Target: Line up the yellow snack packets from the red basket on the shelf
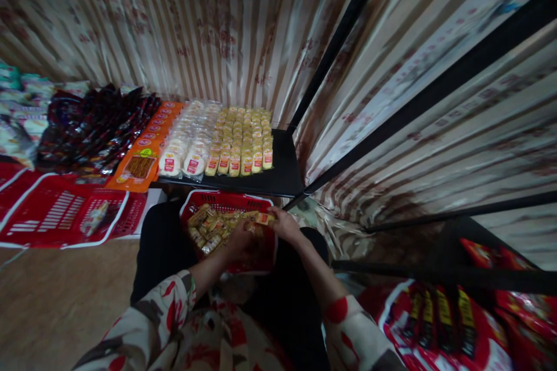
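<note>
My right hand point(285, 225) is closed on a small yellow snack packet point(264, 218) with an orange label, over the right side of a red plastic basket point(235, 199). My left hand point(240, 239) is inside the basket, its fingers curled beside that packet. What it grips is too dark to make out. Many loose yellow wrapped packets point(212, 229) lie in the basket, which stands between my knees. Just beyond it, similar yellow packets point(241, 145) stand in tidy rows on a black shelf point(285, 165).
Left of those rows are round white packets point(183, 145), an orange bag point(139, 151) and dark shiny bags point(96, 127). Another red basket point(61, 208) stands at left. Black frame bars point(391, 122) cross the right side before a striped curtain point(195, 23). Red bags point(444, 324) lie lower right.
</note>
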`<control>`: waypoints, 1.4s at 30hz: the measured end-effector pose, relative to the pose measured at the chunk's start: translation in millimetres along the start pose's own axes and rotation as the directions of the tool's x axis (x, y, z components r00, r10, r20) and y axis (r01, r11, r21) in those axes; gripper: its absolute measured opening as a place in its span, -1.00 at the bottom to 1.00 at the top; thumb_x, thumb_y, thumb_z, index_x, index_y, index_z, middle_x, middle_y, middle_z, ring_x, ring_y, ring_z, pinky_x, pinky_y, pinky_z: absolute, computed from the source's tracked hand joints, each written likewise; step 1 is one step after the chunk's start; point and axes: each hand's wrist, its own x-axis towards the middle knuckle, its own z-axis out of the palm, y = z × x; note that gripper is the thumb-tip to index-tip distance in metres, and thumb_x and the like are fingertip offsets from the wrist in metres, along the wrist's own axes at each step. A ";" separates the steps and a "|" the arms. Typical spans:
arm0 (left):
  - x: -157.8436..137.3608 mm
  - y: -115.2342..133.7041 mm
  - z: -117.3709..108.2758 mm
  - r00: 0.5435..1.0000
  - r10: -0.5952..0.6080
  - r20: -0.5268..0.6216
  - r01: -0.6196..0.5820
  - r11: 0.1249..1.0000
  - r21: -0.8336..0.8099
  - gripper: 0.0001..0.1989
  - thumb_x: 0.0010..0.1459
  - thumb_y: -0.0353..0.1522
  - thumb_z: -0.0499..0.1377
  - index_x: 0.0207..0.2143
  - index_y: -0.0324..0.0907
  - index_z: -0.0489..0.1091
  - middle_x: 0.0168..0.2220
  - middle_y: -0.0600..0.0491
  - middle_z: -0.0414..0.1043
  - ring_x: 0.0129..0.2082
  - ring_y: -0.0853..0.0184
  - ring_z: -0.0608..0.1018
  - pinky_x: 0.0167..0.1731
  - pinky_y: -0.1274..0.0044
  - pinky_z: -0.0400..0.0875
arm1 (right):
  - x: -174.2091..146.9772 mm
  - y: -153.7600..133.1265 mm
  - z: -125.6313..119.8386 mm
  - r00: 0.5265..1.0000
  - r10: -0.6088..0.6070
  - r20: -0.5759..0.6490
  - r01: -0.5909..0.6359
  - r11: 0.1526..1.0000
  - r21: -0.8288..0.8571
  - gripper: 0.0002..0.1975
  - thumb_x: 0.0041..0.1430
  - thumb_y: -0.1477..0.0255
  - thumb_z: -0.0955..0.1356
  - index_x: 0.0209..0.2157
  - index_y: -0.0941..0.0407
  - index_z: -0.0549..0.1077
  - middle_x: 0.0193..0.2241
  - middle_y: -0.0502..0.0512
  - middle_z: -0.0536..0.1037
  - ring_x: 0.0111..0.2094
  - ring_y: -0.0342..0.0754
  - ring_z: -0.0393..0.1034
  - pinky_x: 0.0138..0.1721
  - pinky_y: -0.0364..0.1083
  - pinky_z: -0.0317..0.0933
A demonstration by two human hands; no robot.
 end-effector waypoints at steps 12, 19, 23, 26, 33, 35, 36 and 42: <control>-24.6 61.2 -10.7 0.986 0.122 -0.110 -0.149 0.943 -0.297 -0.71 0.03 -0.50 0.11 -0.14 -0.23 0.30 -0.30 0.04 0.43 -0.41 0.48 0.47 -0.35 0.63 0.38 | -28.0 -30.8 -25.2 0.997 0.046 0.057 -0.072 0.484 0.872 -0.55 -0.27 0.45 0.42 -0.20 0.10 0.44 -0.30 0.05 0.55 -0.29 -0.08 0.45 -0.20 -0.08 0.28; -14.6 97.7 -11.4 0.915 0.381 -0.136 -0.361 0.921 0.146 -0.75 -0.07 -0.63 0.03 -0.35 -0.22 0.36 -0.39 0.12 0.37 -0.38 0.46 0.42 -0.32 0.63 0.32 | -31.7 -48.0 -36.2 0.993 -0.105 0.062 0.006 0.549 0.836 -0.56 -0.14 0.27 0.44 -0.17 0.12 0.45 -0.34 0.07 0.55 -0.27 -0.05 0.44 -0.17 -0.05 0.27; 6.2 130.4 -11.2 0.862 0.503 -0.061 -0.463 0.831 0.307 -0.69 -0.09 -0.62 0.02 -0.30 -0.19 0.37 -0.35 0.13 0.37 -0.39 0.46 0.41 -0.30 0.60 0.33 | -9.3 -50.4 -51.8 0.993 -0.106 -0.044 0.097 0.571 0.815 -0.57 -0.13 0.20 0.43 -0.21 0.13 0.47 -0.35 0.08 0.56 -0.27 -0.03 0.44 -0.17 -0.05 0.27; 32.1 166.8 -9.8 0.814 0.580 -0.016 -0.527 0.750 0.400 -0.69 -0.05 -0.61 0.02 -0.26 -0.18 0.37 -0.27 0.09 0.39 -0.30 0.43 0.43 -0.19 0.56 0.35 | 25.2 -48.8 -68.9 0.977 -0.059 -0.203 0.197 0.599 0.776 -0.59 -0.10 0.21 0.40 -0.19 0.12 0.46 -0.33 0.08 0.56 -0.29 -0.02 0.43 -0.19 -0.05 0.28; 104.9 255.9 6.9 0.681 0.719 0.142 -0.573 0.401 0.715 -0.57 0.04 -0.56 0.00 -0.02 -0.16 0.34 0.03 -0.03 0.26 0.05 0.29 0.31 0.08 0.46 0.22 | 136.5 -42.0 -119.3 0.797 0.178 -0.577 0.253 0.769 0.587 -0.58 -0.05 0.26 0.31 -0.15 0.17 0.45 -0.28 0.15 0.56 -0.29 0.00 0.43 -0.18 -0.04 0.28; 124.7 270.1 12.5 0.653 0.720 0.234 -0.578 0.274 0.769 -0.54 0.06 -0.55 -0.02 0.03 -0.19 0.30 0.10 -0.06 0.22 0.11 0.23 0.24 0.13 0.41 0.16 | 165.2 -37.8 -129.2 0.761 0.221 -0.611 0.223 0.794 0.566 -0.56 -0.03 0.27 0.29 -0.12 0.19 0.44 -0.28 0.17 0.56 -0.28 0.01 0.44 -0.18 -0.04 0.28; 134.9 274.5 15.3 0.654 0.707 0.269 -0.572 0.230 0.787 -0.54 0.07 -0.54 -0.03 0.05 -0.23 0.29 0.12 -0.08 0.21 0.14 0.20 0.21 0.14 0.38 0.13 | 178.4 -34.9 -132.3 0.747 0.236 -0.621 0.209 0.804 0.556 -0.55 -0.02 0.27 0.28 -0.11 0.19 0.44 -0.27 0.18 0.56 -0.26 0.02 0.44 -0.18 -0.04 0.28; 204.3 277.6 36.7 0.697 0.651 0.299 -0.595 0.293 0.749 -0.67 0.12 -0.49 -0.01 -0.09 -0.40 0.39 0.08 -0.24 0.28 0.18 0.07 0.17 0.21 0.25 -0.09 | 243.4 -7.9 -132.3 0.712 0.268 -0.648 0.159 0.838 0.522 -0.56 -0.01 0.30 0.23 -0.10 0.19 0.42 -0.25 0.17 0.57 -0.25 0.02 0.45 -0.19 -0.05 0.30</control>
